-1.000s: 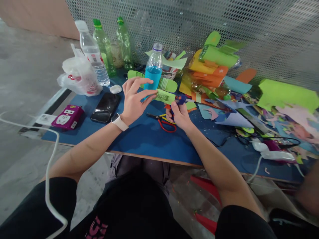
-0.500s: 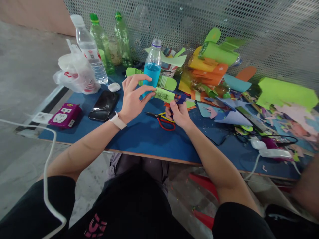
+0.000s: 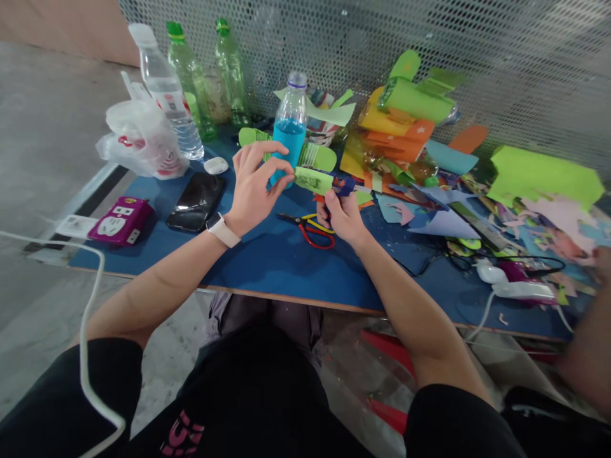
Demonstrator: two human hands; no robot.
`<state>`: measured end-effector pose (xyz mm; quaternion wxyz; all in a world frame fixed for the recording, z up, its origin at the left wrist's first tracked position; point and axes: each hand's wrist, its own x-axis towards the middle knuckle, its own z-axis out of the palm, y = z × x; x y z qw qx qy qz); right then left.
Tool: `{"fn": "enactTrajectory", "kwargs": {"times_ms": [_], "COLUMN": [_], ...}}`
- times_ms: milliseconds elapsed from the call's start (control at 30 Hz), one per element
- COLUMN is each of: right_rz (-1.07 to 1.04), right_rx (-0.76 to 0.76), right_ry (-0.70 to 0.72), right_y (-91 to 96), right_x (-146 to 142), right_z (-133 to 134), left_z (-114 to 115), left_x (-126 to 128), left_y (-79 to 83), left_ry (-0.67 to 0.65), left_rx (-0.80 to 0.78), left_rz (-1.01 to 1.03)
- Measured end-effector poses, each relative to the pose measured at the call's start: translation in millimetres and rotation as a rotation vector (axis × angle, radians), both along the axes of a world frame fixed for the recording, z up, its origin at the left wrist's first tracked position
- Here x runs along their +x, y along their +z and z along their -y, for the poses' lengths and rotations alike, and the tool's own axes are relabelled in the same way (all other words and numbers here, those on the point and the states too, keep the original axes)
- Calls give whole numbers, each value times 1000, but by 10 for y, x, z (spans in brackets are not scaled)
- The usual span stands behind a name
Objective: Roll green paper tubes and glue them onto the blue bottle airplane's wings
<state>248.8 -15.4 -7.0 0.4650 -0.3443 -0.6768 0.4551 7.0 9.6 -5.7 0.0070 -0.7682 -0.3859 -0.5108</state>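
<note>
Between the thumb and index finger of my left hand (image 3: 260,181) is the end of a light green paper strip (image 3: 312,180) with dark markings. My right hand (image 3: 341,213) is wrapped round a blue glue gun (image 3: 342,186), and a whitish glue stick juts from its back end. The paper hides the gun's nozzle, so I cannot tell whether they touch. Scissors (image 3: 317,236) with red and yellow handles lie on the table below my hands. Just behind the strip stands an uncapped bottle of blue liquid (image 3: 289,130), with green paper pieces (image 3: 321,156) around it.
On the left are a black phone (image 3: 196,202), a white earbud case (image 3: 216,165), a purple power adapter (image 3: 121,221), a bagged cup (image 3: 143,140) and several bottles (image 3: 232,73). Paper scraps (image 3: 539,216) cover the right side, near cables and another person's arm (image 3: 592,337).
The whole view has shifted slightly. My hands keep the same hold on the paper strip and glue gun. At the right edge, the other person's arm has moved a little.
</note>
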Motion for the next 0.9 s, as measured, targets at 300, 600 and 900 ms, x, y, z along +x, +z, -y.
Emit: {"fn": "enactTrajectory", "kwargs": {"times_ms": [300,600,900], "right_rz": [9,6,-61], "right_rx": [69,100,73], "right_ry": [-3,-117,-226], "right_y": [-9,-56,-119], "right_x": [43,149,168], "right_z": [-31,-129,-200], "left_z": [10,-43,-127], "left_x": [10,-11,27], "left_y": [-16,-12,-142], "left_ry": [13,-78,-204], "left_rx": [28,12,-175], "left_rz": [28,181,373]}}
